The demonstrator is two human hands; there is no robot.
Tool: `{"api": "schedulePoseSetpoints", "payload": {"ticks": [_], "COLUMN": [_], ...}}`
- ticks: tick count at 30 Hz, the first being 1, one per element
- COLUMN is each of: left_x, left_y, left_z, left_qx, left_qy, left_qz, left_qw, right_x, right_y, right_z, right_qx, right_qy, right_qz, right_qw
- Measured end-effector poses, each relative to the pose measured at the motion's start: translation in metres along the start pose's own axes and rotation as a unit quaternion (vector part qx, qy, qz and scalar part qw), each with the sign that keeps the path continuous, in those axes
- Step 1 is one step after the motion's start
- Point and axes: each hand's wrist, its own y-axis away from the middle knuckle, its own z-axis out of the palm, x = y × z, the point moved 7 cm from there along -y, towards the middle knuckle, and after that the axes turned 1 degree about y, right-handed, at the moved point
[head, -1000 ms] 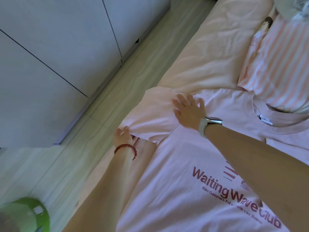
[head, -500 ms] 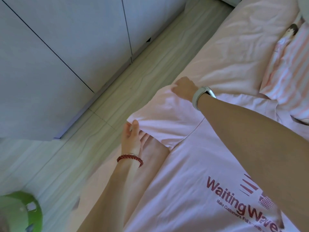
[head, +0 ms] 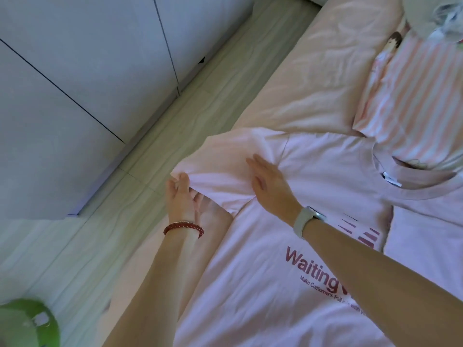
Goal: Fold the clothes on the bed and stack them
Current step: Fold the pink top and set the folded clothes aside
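Folding a pink T-shirt (head: 263, 284), spread chest-up on the bed (head: 313, 78) with the printed words facing up and the collar toward the far end. Left hand (head: 181, 199) closed in a pinch on the hem of the sleeve (head: 225, 169), at the corner nearest the bed edge, probably to keep the cloth tight and lift it for turning inward. Right hand (head: 269, 186) open and flat, fingers straight, pressing on the sleeve near the shoulder seam, holding nothing; seems to serve as the line over which the sleeve can bend. Sleeve reaching to the side of the mattress, maybe a little past it, with the wooden floor (head: 175, 113) just below, so little support on that side and a risk of slipping down if released. More open room toward the middle of the shirt, where the chest lies smooth. Striped pink garment (head: 411, 101) lying beyond the collar, its lower edge touching or slightly under the neckline; cannot tell which. Shirt not yet folded in any part visible here, so the task looks at an early step.
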Motion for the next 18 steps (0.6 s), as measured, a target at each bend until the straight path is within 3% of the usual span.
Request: {"api": "schedulePoseSetpoints", "payload": {"ticks": [1,2,4,6,7,8,10,11,12,16,18], "left_x": [0.009,0.017,0.022,0.001,-0.021,-0.048,-0.102,-0.119,-0.129,-0.130,-0.119], "left_y": [0.009,0.022,0.059,0.105,0.129,0.147,0.162,0.159,0.156,0.147,0.150], "left_z": [0.010,0.021,0.055,0.093,0.108,0.114,0.103,0.092,0.081,0.058,0.060], "left_qx": [-0.026,-0.057,-0.156,-0.313,-0.403,-0.475,-0.527,-0.523,-0.513,-0.470,-0.448], "left_qy": [-0.039,-0.101,-0.249,-0.358,-0.409,-0.478,-0.653,-0.711,-0.745,-0.785,-0.788], "left_qz": [0.054,0.116,0.245,0.318,0.332,0.342,0.321,0.299,0.285,0.315,0.350], "left_qw": [0.997,0.987,0.924,0.820,0.749,0.655,0.440,0.362,0.316,0.254,0.234], "right_x": [0.010,0.021,0.045,0.067,0.077,0.087,0.106,0.113,0.117,0.130,0.137], "right_y": [0.014,0.029,0.057,0.084,0.099,0.112,0.140,0.151,0.161,0.169,0.161], "right_z": [-0.013,-0.025,-0.047,-0.064,-0.073,-0.080,-0.090,-0.092,-0.092,-0.077,-0.077], "right_qx": [0.044,0.092,0.150,0.159,0.169,0.179,0.213,0.221,0.217,0.141,0.152], "right_qy": [-0.151,-0.280,-0.451,-0.547,-0.574,-0.582,-0.568,-0.551,-0.534,-0.388,-0.334], "right_qz": [0.060,0.118,0.209,0.256,0.272,0.288,0.317,0.326,0.331,0.343,0.373], "right_qw": [0.986,0.948,0.855,0.781,0.754,0.739,0.729,0.736,0.748,0.844,0.852]}}
